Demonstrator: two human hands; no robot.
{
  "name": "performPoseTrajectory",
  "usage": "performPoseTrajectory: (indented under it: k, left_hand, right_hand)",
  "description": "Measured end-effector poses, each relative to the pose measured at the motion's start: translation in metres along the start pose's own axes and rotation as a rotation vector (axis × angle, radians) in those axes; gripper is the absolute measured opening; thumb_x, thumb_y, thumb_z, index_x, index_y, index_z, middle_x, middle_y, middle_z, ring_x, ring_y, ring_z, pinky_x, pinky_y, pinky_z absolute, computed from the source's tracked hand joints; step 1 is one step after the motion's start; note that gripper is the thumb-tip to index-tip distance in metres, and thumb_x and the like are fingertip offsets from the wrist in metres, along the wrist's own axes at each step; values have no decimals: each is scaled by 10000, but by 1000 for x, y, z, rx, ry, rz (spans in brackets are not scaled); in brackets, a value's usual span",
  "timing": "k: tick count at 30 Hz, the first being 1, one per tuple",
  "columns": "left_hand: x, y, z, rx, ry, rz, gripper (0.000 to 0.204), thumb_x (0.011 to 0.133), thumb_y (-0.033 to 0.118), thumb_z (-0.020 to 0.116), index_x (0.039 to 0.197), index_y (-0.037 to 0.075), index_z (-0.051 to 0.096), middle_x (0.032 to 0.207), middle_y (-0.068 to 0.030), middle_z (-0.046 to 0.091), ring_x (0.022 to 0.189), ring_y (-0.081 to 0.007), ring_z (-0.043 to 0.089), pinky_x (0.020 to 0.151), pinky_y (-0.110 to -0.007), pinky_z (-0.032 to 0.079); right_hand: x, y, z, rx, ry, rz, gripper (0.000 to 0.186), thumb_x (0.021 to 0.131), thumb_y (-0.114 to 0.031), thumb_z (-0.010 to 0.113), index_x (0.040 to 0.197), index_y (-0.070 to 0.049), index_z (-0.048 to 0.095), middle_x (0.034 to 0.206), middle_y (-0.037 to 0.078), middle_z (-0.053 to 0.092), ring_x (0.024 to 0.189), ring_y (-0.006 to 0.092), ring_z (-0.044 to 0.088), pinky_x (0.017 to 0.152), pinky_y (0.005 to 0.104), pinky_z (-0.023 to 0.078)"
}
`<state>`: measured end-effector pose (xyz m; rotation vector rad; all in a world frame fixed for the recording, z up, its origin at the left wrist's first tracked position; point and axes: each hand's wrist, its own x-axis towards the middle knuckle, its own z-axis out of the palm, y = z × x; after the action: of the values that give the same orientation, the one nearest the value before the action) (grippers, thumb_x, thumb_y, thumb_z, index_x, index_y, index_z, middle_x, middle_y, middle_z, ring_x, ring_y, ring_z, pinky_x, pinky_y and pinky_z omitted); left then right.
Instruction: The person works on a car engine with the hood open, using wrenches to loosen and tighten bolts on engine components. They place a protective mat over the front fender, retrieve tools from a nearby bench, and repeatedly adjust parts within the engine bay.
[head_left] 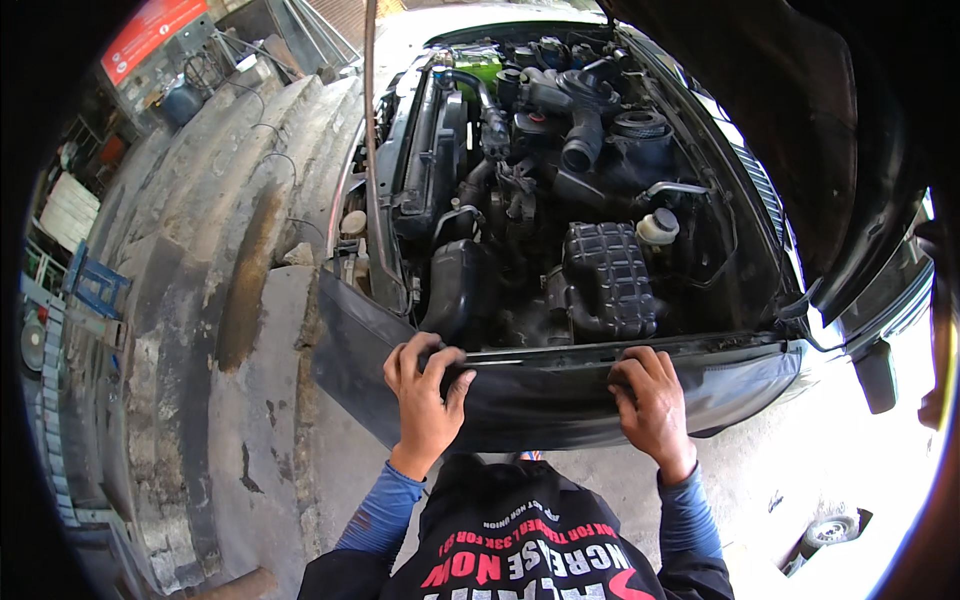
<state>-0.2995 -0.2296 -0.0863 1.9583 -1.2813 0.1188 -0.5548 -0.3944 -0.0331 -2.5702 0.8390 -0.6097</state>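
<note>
Evidently, the left grip [428,400] sat at the upper edge of a black cover [540,400], its fingers bent over that edge and its thumb a little off them; the right grip [652,400] curled in at the same edge. Whether either one pinched the material could not be told.

The cover looked smooth and faintly glossy, with soft creases. It stretched between both grips, hung below them, and ran out past the left grip to a drooping end and past the right grip to a rounded one. Beyond the left grip stood a black duct [458,285]; beyond the right grip, a ribbed black box [608,270], with a pale reservoir [656,232] just past it.
</note>
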Motion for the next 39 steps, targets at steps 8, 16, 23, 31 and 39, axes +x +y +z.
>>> performPoseTrajectory:
  k: [8, 16, 23, 31, 39]
  left_hand:
    - [-20, -5, 3, -10, -125, -62, 517, 891, 344, 733, 1323, 90, 608, 1399, -185, 487, 1266, -385, 423, 1097, -493, 306]
    - [25, 3, -1, 98, -216, 46, 395, 849, 178, 697, 1237, 108, 660, 1404, -133, 511, 1297, -395, 407, 1101, -486, 309]
    - [0, 9, -17, 65, -28, -97, 541, 837, 256, 718, 1345, 118, 591, 1365, -193, 505, 1268, -391, 457, 1074, -523, 330]
    - [-45, -24, -22, -1, -36, -92, 673, 945, 357, 658, 1539, 184, 393, 1474, -176, 412, 1338, -375, 408, 1069, -529, 332]
    - [-163, -169, -171, -7, 172, -349, 530, 880, 276, 710, 1333, 32, 583, 1296, -192, 586, 1235, -392, 512, 1075, -497, 361]
  right_hand:
    - [-12, -5, 2, -66, 46, 25, 375, 781, -42, 713, 1153, -55, 675, 1081, 120, 608, 959, 322, 566, 865, 411, 466]
    - [-11, 12, 8, -100, 95, -103, 341, 742, 19, 694, 1070, -66, 731, 1120, 125, 622, 980, 321, 584, 874, 417, 472]
    - [-5, -8, 19, -141, 241, 131, 380, 811, -5, 719, 1184, -79, 723, 1260, 173, 584, 1159, 355, 550, 981, 458, 451]
    - [8, -49, 45, -248, -143, -77, 415, 869, -243, 737, 1243, -76, 665, 1228, 186, 652, 1151, 348, 601, 1037, 471, 412]
    - [9, -3, 39, -186, 120, 117, 369, 827, -151, 727, 1182, -60, 681, 1260, 168, 620, 1187, 323, 563, 1024, 449, 382]
